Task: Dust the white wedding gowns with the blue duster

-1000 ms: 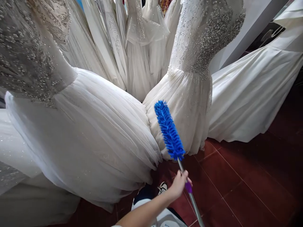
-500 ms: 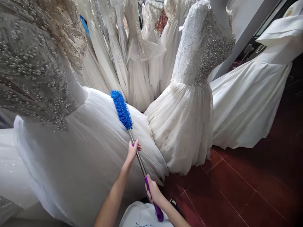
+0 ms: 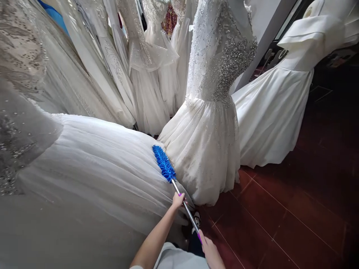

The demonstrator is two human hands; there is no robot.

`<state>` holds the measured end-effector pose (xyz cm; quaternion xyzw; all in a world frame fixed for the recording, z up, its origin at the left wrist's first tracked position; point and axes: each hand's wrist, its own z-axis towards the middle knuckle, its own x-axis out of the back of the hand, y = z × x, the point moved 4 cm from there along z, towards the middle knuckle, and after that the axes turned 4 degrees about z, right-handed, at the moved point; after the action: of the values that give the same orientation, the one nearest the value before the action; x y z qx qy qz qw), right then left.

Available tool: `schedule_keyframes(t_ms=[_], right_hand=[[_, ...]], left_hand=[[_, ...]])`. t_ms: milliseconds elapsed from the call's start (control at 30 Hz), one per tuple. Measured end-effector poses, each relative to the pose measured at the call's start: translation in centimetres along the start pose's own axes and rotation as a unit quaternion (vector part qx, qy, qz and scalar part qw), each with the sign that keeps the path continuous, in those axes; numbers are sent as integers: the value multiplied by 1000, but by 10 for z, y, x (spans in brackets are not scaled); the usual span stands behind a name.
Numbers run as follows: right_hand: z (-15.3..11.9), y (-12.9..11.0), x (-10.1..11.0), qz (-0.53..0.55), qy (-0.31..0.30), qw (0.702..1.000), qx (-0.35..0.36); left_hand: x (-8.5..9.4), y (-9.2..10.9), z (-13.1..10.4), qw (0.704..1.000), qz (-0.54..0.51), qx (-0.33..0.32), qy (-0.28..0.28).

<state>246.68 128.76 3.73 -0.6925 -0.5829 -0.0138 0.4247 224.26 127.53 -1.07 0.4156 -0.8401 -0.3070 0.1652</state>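
A duster point(image 3: 165, 164) with a fluffy blue head and a metal pole slants up and to the left in front of me. My left hand point(image 3: 178, 200) is closed around the pole just below the blue head. Lower down, my right hand point(image 3: 209, 248) grips the purple handle, most of which is hidden by that hand. The blue head rests on or just over the lower skirt of a white wedding dress point(image 3: 106, 160) on the left. Close to its right stands a second wedding dress point(image 3: 204, 149) with a beaded bodice; I cannot tell whether the duster touches it.
Several pale gowns point(image 3: 148, 93) hang packed together at the back. A plain white off-shoulder dress point(image 3: 272, 108) stands on the right, near a slanted grey pillar point(image 3: 262, 41). Dark red floor tiles point(image 3: 272, 209) cover the lower right, and my shoe point(image 3: 196, 220) shows beneath the pole.
Both hands have carried the duster down and to the right, from higher on the left dress's skirt to near its lower edge. My view has shifted, so the dresses sit differently in it.
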Motion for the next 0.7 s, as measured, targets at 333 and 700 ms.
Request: schedule_keyframes(t_ms=[333, 700], right_hand=[[41, -21, 121, -58, 39, 995, 65], [101, -147, 88, -26, -171, 962, 211]], left_hand=[[-71, 103, -42, 968, -158, -193, 32], [39, 148, -8, 921, -171, -258, 236]])
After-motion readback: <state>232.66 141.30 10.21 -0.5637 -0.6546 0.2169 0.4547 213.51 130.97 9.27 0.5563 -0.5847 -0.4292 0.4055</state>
